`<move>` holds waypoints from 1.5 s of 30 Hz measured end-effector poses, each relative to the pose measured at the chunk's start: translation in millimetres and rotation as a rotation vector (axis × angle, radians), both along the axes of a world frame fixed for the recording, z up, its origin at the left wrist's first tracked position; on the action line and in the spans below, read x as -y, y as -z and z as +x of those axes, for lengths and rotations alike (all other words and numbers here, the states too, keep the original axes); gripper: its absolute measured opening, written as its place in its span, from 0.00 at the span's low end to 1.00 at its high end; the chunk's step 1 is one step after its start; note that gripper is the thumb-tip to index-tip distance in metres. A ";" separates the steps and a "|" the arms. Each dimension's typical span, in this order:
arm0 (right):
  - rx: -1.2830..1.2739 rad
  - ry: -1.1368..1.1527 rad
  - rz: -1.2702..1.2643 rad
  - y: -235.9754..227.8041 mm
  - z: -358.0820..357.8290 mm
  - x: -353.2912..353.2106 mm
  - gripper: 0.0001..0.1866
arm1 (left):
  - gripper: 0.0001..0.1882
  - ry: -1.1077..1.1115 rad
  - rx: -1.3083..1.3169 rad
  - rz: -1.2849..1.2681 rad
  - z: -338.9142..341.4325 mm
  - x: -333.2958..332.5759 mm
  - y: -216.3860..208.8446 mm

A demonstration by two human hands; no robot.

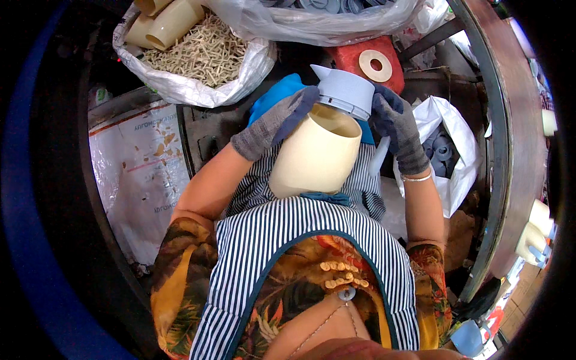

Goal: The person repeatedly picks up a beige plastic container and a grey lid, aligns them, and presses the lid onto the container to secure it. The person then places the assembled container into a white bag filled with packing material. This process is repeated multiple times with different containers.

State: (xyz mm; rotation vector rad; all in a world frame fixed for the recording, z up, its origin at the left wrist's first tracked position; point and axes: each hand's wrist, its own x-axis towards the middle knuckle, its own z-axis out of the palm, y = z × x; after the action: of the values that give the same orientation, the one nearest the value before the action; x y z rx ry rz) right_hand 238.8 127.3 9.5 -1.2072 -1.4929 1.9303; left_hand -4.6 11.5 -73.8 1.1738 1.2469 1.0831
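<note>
A cream plastic jug body (pixel 318 153) rests in my lap, tilted, its open mouth facing away from me. Just over that mouth is a pale grey-blue spouted collar (pixel 345 90), with a pointed spout at its far left. My left hand (pixel 291 111), in a grey and navy glove, is closed on the collar's left side near the jug's rim. On the other side my right hand (pixel 396 123), gloved alike, grips the collar by its right edge. A pale handle-like piece (pixel 380 157) hangs below the right hand. The fingertips are partly hidden behind the collar.
At the far left a white sack (pixel 198 93) holds small cream sticks and cream jug bodies. A clear bag (pixel 324 33) of grey parts lies beyond. A red bag (pixel 354 57) bears a cream ring (pixel 376 65). Grey parts fill a white bag (pixel 465 138) beside a table edge (pixel 495 180).
</note>
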 end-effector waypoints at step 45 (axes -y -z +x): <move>0.041 0.490 0.583 46.4 90.9 -83.0 0.27 | 0.45 -0.258 -0.079 0.428 -1.6 -107.7 -150.9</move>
State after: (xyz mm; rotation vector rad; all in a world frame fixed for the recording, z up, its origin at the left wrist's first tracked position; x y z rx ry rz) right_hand 329.8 210.3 -36.9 -1.1892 -1.4586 1.0597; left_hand -6.2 119.2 77.1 1.4099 1.2893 1.5644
